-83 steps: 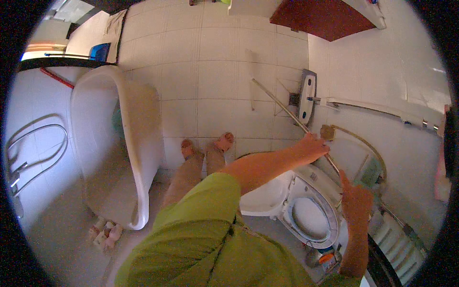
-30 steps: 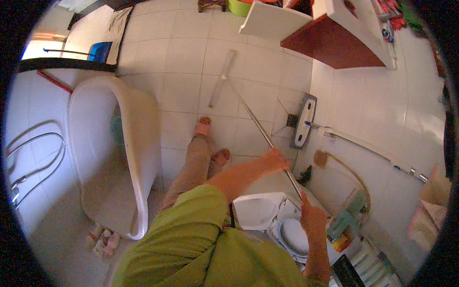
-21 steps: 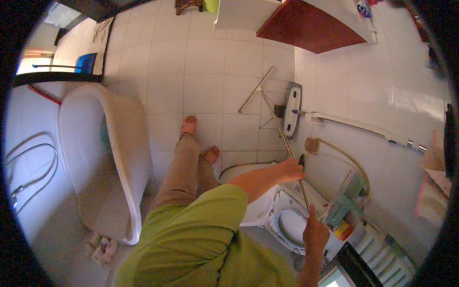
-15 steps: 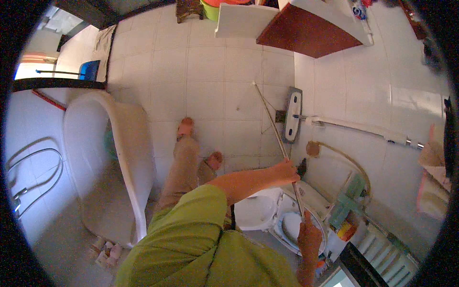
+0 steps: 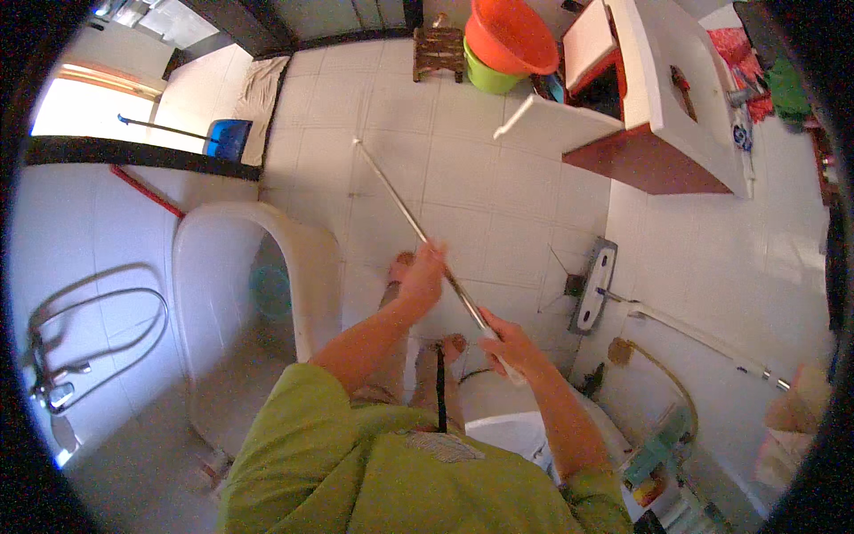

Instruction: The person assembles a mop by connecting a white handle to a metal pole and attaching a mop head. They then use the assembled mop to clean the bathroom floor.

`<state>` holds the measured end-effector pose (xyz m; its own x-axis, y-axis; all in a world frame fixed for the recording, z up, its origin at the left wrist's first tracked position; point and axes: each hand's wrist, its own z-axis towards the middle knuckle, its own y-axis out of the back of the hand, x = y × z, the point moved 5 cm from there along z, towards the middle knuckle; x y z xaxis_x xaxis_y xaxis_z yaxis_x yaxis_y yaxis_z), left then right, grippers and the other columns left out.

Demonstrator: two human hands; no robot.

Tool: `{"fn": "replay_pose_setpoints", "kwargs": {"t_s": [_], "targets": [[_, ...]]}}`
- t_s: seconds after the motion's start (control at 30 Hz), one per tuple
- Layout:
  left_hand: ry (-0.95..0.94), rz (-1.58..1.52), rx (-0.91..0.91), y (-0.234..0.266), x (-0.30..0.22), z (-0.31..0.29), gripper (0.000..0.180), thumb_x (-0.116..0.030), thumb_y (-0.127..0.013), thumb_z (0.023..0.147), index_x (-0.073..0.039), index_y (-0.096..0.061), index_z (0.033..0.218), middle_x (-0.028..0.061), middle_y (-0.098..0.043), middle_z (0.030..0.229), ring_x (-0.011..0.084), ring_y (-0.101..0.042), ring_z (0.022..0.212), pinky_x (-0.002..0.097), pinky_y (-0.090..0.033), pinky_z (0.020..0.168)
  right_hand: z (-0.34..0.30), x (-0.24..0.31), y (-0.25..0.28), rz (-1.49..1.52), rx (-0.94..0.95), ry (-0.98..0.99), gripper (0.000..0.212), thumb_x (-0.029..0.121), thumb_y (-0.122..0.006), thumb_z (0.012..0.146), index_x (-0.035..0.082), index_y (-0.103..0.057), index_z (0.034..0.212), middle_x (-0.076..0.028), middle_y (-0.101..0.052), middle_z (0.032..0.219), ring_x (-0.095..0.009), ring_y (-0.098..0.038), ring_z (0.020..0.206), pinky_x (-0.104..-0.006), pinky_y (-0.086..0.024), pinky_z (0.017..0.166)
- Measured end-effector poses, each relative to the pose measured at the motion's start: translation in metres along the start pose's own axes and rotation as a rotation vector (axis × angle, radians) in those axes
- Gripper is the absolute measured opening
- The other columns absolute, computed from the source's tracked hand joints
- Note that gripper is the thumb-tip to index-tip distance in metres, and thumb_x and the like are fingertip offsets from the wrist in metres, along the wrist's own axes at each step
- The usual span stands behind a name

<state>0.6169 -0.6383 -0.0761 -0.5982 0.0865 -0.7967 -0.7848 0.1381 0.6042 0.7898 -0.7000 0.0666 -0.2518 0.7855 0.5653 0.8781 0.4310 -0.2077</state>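
**Both hands on a long metal pole, right by the bathtub**

Fingers of both hands are wrapped tight around a long thin pole [image 5: 418, 233]. The left hand [image 5: 421, 278] grips it about midway, the right hand [image 5: 514, 349] holds it lower down, close to the near end. Neither hand is open; both are curled fully round the shaft.

The pole itself is slim, straight and silvery, looks like bare metal with a dull shine. It slants from the person's lap up and away across the floor, just beside the bathtub [image 5: 316, 258], with its far tip well past the tub's rounded end. I can't tell whether that tip touches the tiles.

The bathtub is a smooth white oval shell, glossy, with a thick rolled rim. On the far side of the pole from the tub, a flat grey mop head [image 5: 592, 287] lies on the pale square floor tiles [image 5: 463, 169], which are matte with thin grout lines. Further from the tub still, a white sink [image 5: 663, 89] sits on a reddish-brown cabinet, and beyond the pole's far end an orange plastic basin [image 5: 509, 34] is stacked on a green one.

The person wears a yellow-green shirt [image 5: 391, 472], soft fabric, and their bare feet rest on the tiles under the pole.
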Motion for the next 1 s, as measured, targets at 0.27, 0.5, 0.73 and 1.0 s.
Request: {"fn": "replay_pose_setpoints", "kwargs": {"t_s": [0.27,0.5,0.73,1.0], "targets": [[1.006,-1.034,-0.419,0.123,0.107,0.091,0.017,-0.012,-0.042,0.083,0.0,-0.041,0.095,0.0148,-0.051,0.086,0.0259,-0.059,0.066,0.0335,-0.049,0.049,0.215,0.14,-0.077,-0.083,0.154,0.26,0.044,0.007,-0.053,0.074,0.013,-0.047,0.117,-0.002,-0.045,0.054,-0.009,-0.044,0.041,-0.0256,-0.037,0.036],[0.69,0.211,0.297,0.129,0.157,0.164,0.024,-0.026,-0.05,0.079,-0.003,-0.051,0.081,0.0084,-0.056,0.068,0.0228,-0.059,0.06,0.0344,-0.045,0.046,0.274,0.182,-0.093,0.164,0.251,0.005,0.036,0.012,-0.057,0.075,0.012,-0.052,0.11,0.0,-0.045,0.059,-0.009,-0.042,0.041,-0.0255,-0.036,0.036],[-0.067,1.228,0.878,0.035,0.09,0.129,0.036,-0.044,-0.049,0.077,-0.012,-0.059,0.065,0.0032,-0.058,0.063,0.0186,-0.051,0.052,0.0351,-0.036,0.044,0.21,0.117,-0.029,-0.016,-0.03,0.114,0.049,0.017,-0.058,0.077,0.019,-0.045,0.124,-0.003,-0.047,0.062,-0.009,-0.04,0.041,-0.0246,-0.033,0.036],[0.254,0.788,1.036,-0.094,-0.057,0.018,0.023,-0.028,-0.056,0.075,-0.016,-0.066,0.091,0.003,-0.063,0.091,0.0251,-0.057,0.083,0.0504,-0.037,0.068,0.015,0.002,0.012,0.447,-0.18,-0.104,0.058,0.008,-0.052,0.078,0.017,-0.032,0.132,-0.002,-0.042,0.06,-0.011,-0.038,0.038,-0.0261,-0.03,0.033]]}}
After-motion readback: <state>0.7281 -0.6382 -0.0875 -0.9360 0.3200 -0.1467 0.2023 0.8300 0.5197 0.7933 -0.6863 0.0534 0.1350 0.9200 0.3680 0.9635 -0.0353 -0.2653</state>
